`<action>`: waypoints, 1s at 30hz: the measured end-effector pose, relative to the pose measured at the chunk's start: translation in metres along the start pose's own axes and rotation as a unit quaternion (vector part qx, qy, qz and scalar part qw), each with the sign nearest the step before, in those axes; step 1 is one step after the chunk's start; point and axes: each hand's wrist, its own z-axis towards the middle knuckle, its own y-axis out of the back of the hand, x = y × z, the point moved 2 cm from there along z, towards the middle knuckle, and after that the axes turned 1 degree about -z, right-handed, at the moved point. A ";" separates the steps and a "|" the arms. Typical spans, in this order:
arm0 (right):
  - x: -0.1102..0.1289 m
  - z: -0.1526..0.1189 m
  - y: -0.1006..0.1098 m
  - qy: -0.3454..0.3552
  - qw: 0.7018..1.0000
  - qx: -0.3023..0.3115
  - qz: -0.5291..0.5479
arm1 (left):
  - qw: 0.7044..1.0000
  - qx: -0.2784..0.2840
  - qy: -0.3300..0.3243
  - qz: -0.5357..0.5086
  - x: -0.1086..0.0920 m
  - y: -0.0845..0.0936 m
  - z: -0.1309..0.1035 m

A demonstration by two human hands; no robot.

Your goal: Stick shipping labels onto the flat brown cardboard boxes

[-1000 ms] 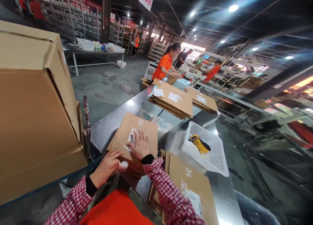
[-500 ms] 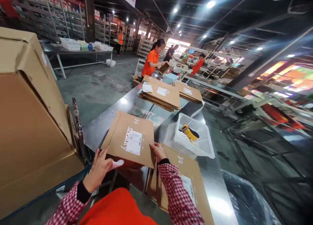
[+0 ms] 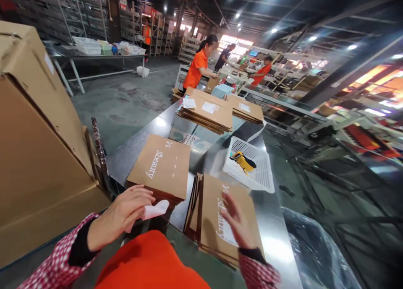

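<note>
My left hand is closed on a curled white paper slip, close to the near edge of the left stack of flat cardboard mailers. The top mailer there bears white lettering and no label. Over the right stack of mailers is my right hand, fingers apart. Beneath that hand, a white label shows in part on the top mailer. Whether the fingertips touch the cardboard, I cannot tell.
A white basket holds a yellow-and-black device. More labelled mailers lie on light-blue boxes at the table's far end, near a person in orange. Large cartons stand at left, clear plastic at right.
The labelled mailer has gone from the left stack to the right one. My right hand has moved right and let go of its edge. My left hand still holds the slip.
</note>
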 end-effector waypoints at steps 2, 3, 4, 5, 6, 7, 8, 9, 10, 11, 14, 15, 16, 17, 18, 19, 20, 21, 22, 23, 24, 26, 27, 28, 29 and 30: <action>0.034 -0.037 -0.081 0.085 0.958 0.260 0.081 | 1.000 0.006 -0.018 -0.018 -0.012 0.004 0.008; 0.049 -0.056 -0.119 0.121 0.919 0.358 0.110 | 1.000 0.004 -0.017 -0.025 -0.016 0.006 0.011; 0.061 -0.074 -0.152 0.152 0.881 0.430 0.121 | 0.999 -0.003 -0.011 -0.030 -0.017 0.009 0.012; 0.069 -0.090 -0.178 0.160 0.851 0.486 0.118 | 0.999 -0.016 0.002 -0.031 -0.016 0.013 0.013; 0.074 -0.102 -0.197 0.151 0.835 0.514 0.125 | 0.999 -0.033 0.022 -0.023 -0.013 0.017 0.012; 0.075 -0.110 -0.208 0.137 0.827 0.529 0.130 | 0.997 -0.059 0.048 -0.003 -0.008 0.021 0.009; 0.074 -0.116 -0.214 0.120 0.828 0.530 0.137 | 0.992 -0.099 0.075 0.027 -0.002 0.024 0.005; 0.072 -0.119 -0.214 0.106 0.834 0.521 0.147 | 0.983 -0.143 0.100 0.061 0.003 0.026 0.001; 0.070 -0.120 -0.211 0.100 0.843 0.506 0.153 | 0.974 -0.175 0.118 0.087 0.007 0.025 -0.004; 0.068 -0.120 -0.206 0.102 0.852 0.490 0.154 | 0.970 -0.186 0.125 0.099 0.009 0.020 -0.008; 0.067 -0.119 -0.197 0.123 0.870 0.456 0.143 | 0.990 -0.093 0.101 0.039 0.004 -0.011 -0.013; 0.067 -0.120 -0.197 0.128 0.871 0.452 0.140 | 0.994 -0.052 0.101 0.004 0.001 -0.023 -0.013; 0.068 -0.122 -0.197 0.128 0.873 0.450 0.137 | 0.993 -0.029 0.115 -0.027 -0.002 -0.034 -0.012; 0.068 -0.123 -0.198 0.123 0.875 0.448 0.135 | 0.988 -0.027 0.141 -0.056 -0.004 -0.043 -0.012; 0.068 -0.125 -0.199 0.118 0.880 0.442 0.132 | 0.981 -0.037 0.171 -0.084 -0.005 -0.049 -0.011; 0.069 -0.125 -0.200 0.116 0.886 0.431 0.128 | 0.972 -0.053 0.200 -0.109 -0.005 -0.054 -0.011; 0.071 -0.125 -0.199 0.125 0.893 0.414 0.122 | 0.964 -0.070 0.221 -0.131 -0.004 -0.057 -0.012; 0.073 -0.123 -0.197 0.144 0.901 0.394 0.111 | 0.957 -0.080 0.233 -0.152 -0.003 -0.058 -0.012; 0.077 -0.122 -0.194 0.174 0.905 0.377 0.095 | 0.952 -0.086 0.238 -0.170 -0.002 -0.059 -0.013; 0.082 -0.120 -0.192 0.209 0.905 0.363 0.076 | 0.949 -0.085 0.240 -0.185 -0.001 -0.059 -0.014; 0.087 -0.119 -0.189 0.241 0.901 0.355 0.056 | 0.946 -0.083 0.241 -0.199 -0.001 -0.059 -0.014; 0.095 -0.119 -0.186 0.282 0.895 0.344 0.025 | 0.939 -0.084 0.250 -0.219 0.000 -0.059 -0.014; 0.098 -0.120 -0.186 0.287 0.896 0.337 0.019 | 0.936 -0.089 0.256 -0.222 0.000 -0.059 -0.014; 0.098 -0.121 -0.186 0.287 0.901 0.325 0.020 | 0.934 -0.095 0.261 -0.223 0.002 -0.060 -0.013; 0.097 -0.123 -0.187 0.286 0.906 0.311 0.023 | 0.934 -0.099 0.263 -0.221 0.004 -0.061 -0.013; 0.096 -0.125 -0.189 0.290 0.910 0.297 0.026 | 0.936 -0.100 0.261 -0.213 0.007 -0.062 -0.013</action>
